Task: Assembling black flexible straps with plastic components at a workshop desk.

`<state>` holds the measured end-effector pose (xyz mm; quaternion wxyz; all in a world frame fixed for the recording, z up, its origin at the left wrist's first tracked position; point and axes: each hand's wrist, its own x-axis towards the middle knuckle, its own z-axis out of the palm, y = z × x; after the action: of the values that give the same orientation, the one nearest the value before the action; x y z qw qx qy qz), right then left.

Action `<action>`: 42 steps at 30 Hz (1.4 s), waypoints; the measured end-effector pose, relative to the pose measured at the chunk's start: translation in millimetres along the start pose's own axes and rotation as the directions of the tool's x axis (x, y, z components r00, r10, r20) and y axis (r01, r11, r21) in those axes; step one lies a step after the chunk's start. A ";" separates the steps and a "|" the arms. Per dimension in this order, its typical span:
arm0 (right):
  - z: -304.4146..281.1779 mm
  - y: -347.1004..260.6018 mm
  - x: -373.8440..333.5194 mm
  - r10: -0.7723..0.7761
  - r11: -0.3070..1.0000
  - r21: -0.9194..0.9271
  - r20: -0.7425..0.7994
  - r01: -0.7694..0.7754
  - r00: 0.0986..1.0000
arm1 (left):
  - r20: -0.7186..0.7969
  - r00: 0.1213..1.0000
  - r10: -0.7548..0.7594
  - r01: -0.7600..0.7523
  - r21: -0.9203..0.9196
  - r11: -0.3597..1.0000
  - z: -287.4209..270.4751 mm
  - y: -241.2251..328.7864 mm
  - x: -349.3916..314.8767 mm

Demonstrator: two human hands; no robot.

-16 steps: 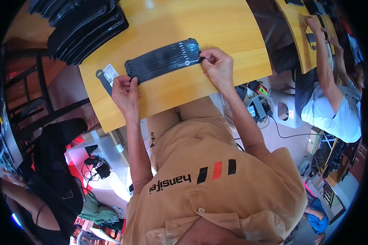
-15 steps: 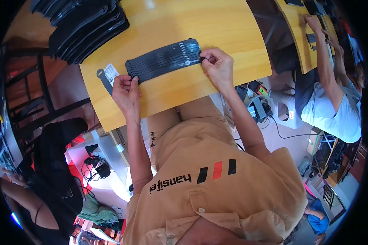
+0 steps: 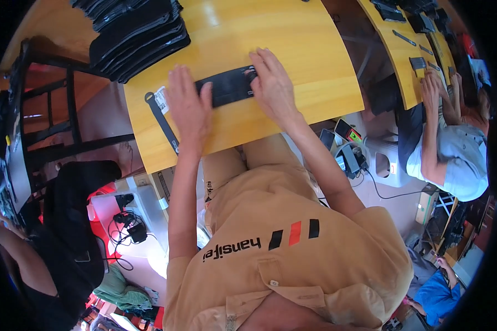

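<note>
A flat black strip-like bundle [image 3: 226, 88] lies crosswise on the yellow table, its plain dark face up. My left hand [image 3: 190, 107] rests flat over its left end, fingers stretched and thumb apart on the black surface. Over the right end lies my right hand [image 3: 273, 88], with fingers extended and partly covering that end. One narrow black strap [image 3: 161, 122] with a looped tip lies slantwise to the left of my left hand. Beside it is a white printed label [image 3: 160, 100], partly hidden by the hand.
A tall stack of black flat pieces [image 3: 141, 47] stands at the table's far left. The yellow table [image 3: 309, 60] has its near edge at my lap. A black metal frame [image 3: 72, 105] is at left. A co-worker [image 3: 447, 160] works at another table [image 3: 395, 55] on the right.
The bundle showed rows of narrow straps and now shows a plain face. My hands have gone from pinching at its ends to lying flat on it. The single strap has been let go.
</note>
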<state>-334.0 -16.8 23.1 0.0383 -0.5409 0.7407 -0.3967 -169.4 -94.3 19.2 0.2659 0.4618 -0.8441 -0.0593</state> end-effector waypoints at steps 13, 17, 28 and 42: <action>39.2 14.8 0.5 -0.126 0.884 -0.412 0.244 0.220 0.962 | 0.145 0.987 0.066 -0.094 0.199 0.976 41.3 1.4 1.8; 41.3 15.5 -1.3 -0.130 0.871 -0.436 0.238 0.225 0.963 | 0.110 0.991 0.076 -0.086 0.094 0.992 33.6 -1.4 1.8; 13.8 25.8 -16.6 -0.044 0.985 0.143 -0.312 0.093 0.949 | 0.050 0.876 -0.479 0.480 -0.012 0.877 -34.5 -92.6 -0.8; -12.8 41.0 -50.0 0.180 0.949 0.308 -0.362 -0.065 0.915 | 0.072 0.821 -0.566 0.571 -0.078 0.817 -16.6 -164.4 -7.0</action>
<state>-351.2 35.8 -12.5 -0.0044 -0.3926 0.7004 -0.5961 -35.1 -179.3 -26.3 0.2385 0.6778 -0.6699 -0.1869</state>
